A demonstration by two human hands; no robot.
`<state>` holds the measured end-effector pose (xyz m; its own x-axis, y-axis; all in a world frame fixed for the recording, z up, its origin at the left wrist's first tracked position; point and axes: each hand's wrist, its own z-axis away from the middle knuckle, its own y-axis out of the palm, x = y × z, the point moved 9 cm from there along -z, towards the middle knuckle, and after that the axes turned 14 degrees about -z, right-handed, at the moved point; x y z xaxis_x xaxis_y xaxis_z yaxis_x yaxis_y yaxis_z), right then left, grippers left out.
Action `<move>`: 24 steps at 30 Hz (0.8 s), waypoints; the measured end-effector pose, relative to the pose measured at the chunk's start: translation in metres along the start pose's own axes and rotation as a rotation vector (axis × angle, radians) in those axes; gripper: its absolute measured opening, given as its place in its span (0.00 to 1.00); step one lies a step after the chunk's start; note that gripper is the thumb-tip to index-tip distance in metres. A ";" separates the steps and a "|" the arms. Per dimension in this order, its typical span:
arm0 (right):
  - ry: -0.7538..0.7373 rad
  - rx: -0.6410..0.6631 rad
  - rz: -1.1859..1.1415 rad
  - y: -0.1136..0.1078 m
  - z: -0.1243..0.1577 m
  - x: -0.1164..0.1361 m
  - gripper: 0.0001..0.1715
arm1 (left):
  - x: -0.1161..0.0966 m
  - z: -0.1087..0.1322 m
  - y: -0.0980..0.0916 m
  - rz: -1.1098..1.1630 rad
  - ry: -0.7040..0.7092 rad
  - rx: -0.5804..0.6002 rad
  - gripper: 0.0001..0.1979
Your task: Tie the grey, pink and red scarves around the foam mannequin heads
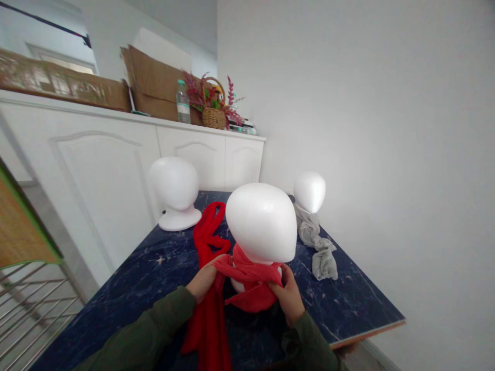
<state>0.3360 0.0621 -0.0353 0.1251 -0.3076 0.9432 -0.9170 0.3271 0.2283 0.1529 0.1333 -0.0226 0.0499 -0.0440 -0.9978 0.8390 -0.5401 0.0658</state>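
In the head view a white mannequin head [261, 221] stands upright on the dark blue marbled table [147, 278]. A coral-red scarf [253, 278] is wrapped around its neck, with cloth crossing at the front. My left hand [204, 278] grips the scarf at the left side of the neck. On the right side, my right hand [288, 296] pinches another part of the same scarf close under the head. Beside my left hand, a brighter red scarf [209, 304] lies lengthwise on the table, looped at its far end and partly covered by my hand and wrist.
A bare white mannequin head [176, 190] stands at the back left. Another mannequin head [310, 191] at the back right wears a grey scarf [323, 257]. Behind are white cabinets [104, 175] bearing cardboard boxes [154, 77], a bottle [183, 103] and a flower basket [214, 117]. A metal rack [38, 304] stands left.
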 end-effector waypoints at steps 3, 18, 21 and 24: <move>0.128 -0.031 -0.244 -0.005 0.002 -0.010 0.37 | 0.000 0.000 0.008 0.129 0.010 0.052 0.20; -0.036 -0.601 -0.165 -0.182 -0.041 0.004 0.39 | 0.006 0.005 0.010 -0.562 0.184 0.133 0.22; -0.101 -0.803 -0.040 -0.224 -0.056 0.009 0.37 | 0.005 0.004 0.007 -0.637 0.190 0.113 0.20; -0.072 -0.919 0.208 -0.241 -0.073 0.015 0.34 | 0.000 0.003 0.004 -0.748 0.227 0.058 0.17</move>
<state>0.5869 0.0441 -0.0588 -0.0592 -0.2083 0.9763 -0.2562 0.9484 0.1868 0.1543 0.1283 -0.0223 -0.4026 0.5182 -0.7545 0.6640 -0.4021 -0.6304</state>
